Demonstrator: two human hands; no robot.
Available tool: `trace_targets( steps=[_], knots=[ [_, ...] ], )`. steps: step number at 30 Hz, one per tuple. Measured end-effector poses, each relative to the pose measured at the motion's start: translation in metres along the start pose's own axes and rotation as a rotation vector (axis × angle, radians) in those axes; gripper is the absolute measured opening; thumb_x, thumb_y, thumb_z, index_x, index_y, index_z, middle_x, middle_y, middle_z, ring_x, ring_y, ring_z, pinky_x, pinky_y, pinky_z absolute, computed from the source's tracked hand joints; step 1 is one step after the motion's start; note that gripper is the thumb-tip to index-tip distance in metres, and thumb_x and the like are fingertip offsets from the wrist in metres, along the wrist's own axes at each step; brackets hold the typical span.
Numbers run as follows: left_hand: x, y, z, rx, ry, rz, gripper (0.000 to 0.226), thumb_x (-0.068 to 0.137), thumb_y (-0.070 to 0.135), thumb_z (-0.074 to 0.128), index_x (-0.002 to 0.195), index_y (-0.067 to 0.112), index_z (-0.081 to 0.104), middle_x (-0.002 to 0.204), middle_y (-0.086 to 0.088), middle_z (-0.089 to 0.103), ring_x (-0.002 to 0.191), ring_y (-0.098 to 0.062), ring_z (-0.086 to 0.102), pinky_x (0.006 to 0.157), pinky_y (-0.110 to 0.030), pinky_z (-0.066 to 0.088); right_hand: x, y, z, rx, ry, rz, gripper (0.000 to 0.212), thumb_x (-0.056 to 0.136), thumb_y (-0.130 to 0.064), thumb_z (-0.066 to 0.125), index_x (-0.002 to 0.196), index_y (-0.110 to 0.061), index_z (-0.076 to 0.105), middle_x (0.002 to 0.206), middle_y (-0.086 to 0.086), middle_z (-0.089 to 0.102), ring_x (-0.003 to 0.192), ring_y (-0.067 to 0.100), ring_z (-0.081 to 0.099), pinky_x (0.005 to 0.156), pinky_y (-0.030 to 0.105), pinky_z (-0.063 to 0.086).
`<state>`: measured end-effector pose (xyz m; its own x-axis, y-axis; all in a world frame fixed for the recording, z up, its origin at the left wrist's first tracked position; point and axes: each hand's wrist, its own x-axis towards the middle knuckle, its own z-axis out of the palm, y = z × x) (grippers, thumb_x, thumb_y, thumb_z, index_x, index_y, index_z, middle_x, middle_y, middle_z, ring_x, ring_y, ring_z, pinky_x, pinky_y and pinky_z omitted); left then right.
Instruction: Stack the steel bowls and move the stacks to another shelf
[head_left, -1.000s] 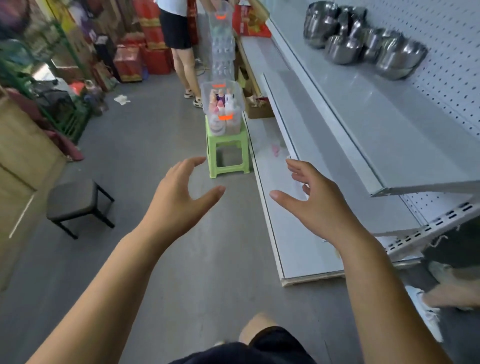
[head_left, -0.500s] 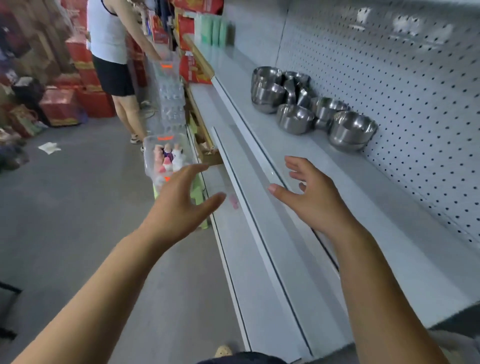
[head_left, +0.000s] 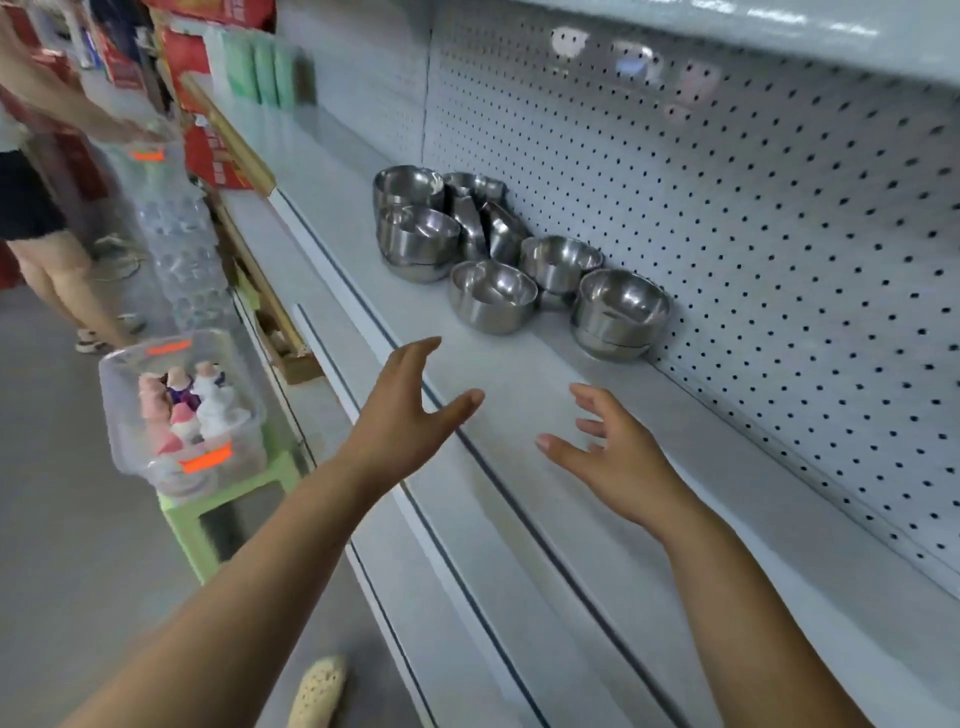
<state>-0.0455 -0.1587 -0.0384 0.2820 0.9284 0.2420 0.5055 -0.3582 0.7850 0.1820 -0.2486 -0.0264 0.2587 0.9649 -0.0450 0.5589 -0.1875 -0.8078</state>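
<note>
**Hovering hands, bowls farther along the shelf**

Blurring softens the left side of the view. The printing on the red cartons is too smeared to read, and so are the orange labels on the clear bin, which sits on a green stool. Another person is cut off by the frame edge, leaving only an arm, dark shorts and legs in sight. A light shoe tip pokes in at the bottom edge.

At the back of the steel bowls, several lie tipped against one another, so their number is hard to make out. Others sit nested in short stacks, and one stands alone at the front. The whole cluster rests on the grey shelf, close against the pegboard.

The left hand and right hand are held over the front part of that shelf, palms turned toward each other, fingers spread and holding nothing. The bowls lie beyond both sets of fingertips, apart from them. The lone front bowl is closest to the left hand.
</note>
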Motion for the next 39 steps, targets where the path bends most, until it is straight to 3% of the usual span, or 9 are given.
trace_targets(
  steps=[3,7,12,16,20,24,29,33,39],
  knots=[
    [0.051,-0.011,0.009,-0.04,-0.048,0.03,0.084,0.089,0.057,0.067,0.156,0.024,0.029,0.163,-0.002,0.03,0.147,-0.02,0.035,0.116,-0.037,0.035,0.027,0.001,-0.002,0.032,0.15,0.078,0.076,0.089,-0.044,0.077,0.154,-0.037,0.037,0.147,-0.01,0.046,0.135,0.006,0.046,0.103,0.029,0.042],
    [0.114,-0.028,0.02,-0.055,-0.122,0.079,0.082,0.089,0.054,0.069,0.155,0.026,0.03,0.161,-0.005,0.03,0.146,-0.022,0.033,0.113,-0.033,0.031,0.067,-0.001,-0.001,-0.006,0.397,0.14,0.075,0.091,-0.047,0.074,0.155,-0.034,0.036,0.159,-0.003,0.038,0.145,0.016,0.04,0.116,0.043,0.041],
    [0.161,-0.052,0.033,-0.087,-0.196,0.175,0.073,0.087,0.05,0.073,0.148,0.037,0.036,0.157,-0.01,0.03,0.147,-0.029,0.029,0.115,-0.043,0.036,0.106,-0.01,0.001,-0.034,0.653,0.217,0.073,0.092,-0.042,0.074,0.152,-0.022,0.04,0.156,0.002,0.036,0.146,0.02,0.037,0.118,0.042,0.038],
    [0.188,-0.066,0.039,-0.127,-0.192,0.206,0.063,0.085,0.052,0.073,0.139,0.035,0.046,0.154,-0.009,0.033,0.143,-0.027,0.036,0.108,-0.041,0.042,0.126,-0.009,0.007,-0.05,0.703,0.294,0.071,0.092,-0.043,0.074,0.151,-0.023,0.04,0.159,0.003,0.032,0.147,0.022,0.035,0.118,0.041,0.039],
    [0.204,-0.074,0.041,-0.168,-0.166,0.234,0.055,0.086,0.047,0.075,0.132,0.024,0.055,0.142,-0.003,0.046,0.114,-0.008,0.046,0.097,-0.029,0.041,0.137,-0.006,0.012,-0.094,0.727,0.327,0.066,0.091,-0.046,0.072,0.147,-0.032,0.041,0.163,0.004,0.028,0.149,0.027,0.032,0.116,0.044,0.041],
    [0.207,-0.081,0.042,-0.263,-0.141,0.217,0.051,0.084,0.043,0.079,0.127,0.021,0.061,0.135,0.0,0.052,0.11,-0.012,0.055,0.096,-0.022,0.038,0.144,-0.005,0.009,-0.078,0.759,0.362,0.064,0.087,-0.051,0.073,0.144,-0.039,0.047,0.161,0.006,0.034,0.15,0.028,0.032,0.115,0.049,0.04],
    [0.214,-0.09,0.046,-0.38,-0.148,0.194,0.044,0.08,0.041,0.083,0.116,0.024,0.066,0.129,0.002,0.058,0.106,-0.014,0.063,0.102,-0.032,0.05,0.15,-0.007,0.005,-0.103,0.828,0.324,0.051,0.091,-0.041,0.076,0.137,-0.027,0.059,0.14,-0.004,0.055,0.132,0.014,0.048,0.098,0.023,0.035],
    [0.217,-0.096,0.049,-0.422,-0.198,0.219,0.042,0.076,0.038,0.086,0.11,0.02,0.069,0.126,0.0,0.059,0.104,-0.014,0.065,0.104,-0.037,0.052,0.159,-0.008,0.005,-0.042,0.919,0.362,0.03,0.09,-0.038,0.079,0.113,-0.023,0.067,0.101,-0.027,0.055,0.107,0.011,0.059,0.091,0.031,0.051],
    [0.213,-0.097,0.048,-0.471,-0.247,0.295,0.052,0.072,0.053,0.077,0.113,0.023,0.068,0.14,0.006,0.057,0.12,-0.016,0.061,0.108,-0.041,0.049,0.163,-0.012,0.01,0.064,1.061,0.296,0.023,0.088,-0.029,0.08,0.106,-0.02,0.069,0.112,-0.011,0.066,0.091,-0.005,0.055,0.072,-0.002,0.038]
  ],
)
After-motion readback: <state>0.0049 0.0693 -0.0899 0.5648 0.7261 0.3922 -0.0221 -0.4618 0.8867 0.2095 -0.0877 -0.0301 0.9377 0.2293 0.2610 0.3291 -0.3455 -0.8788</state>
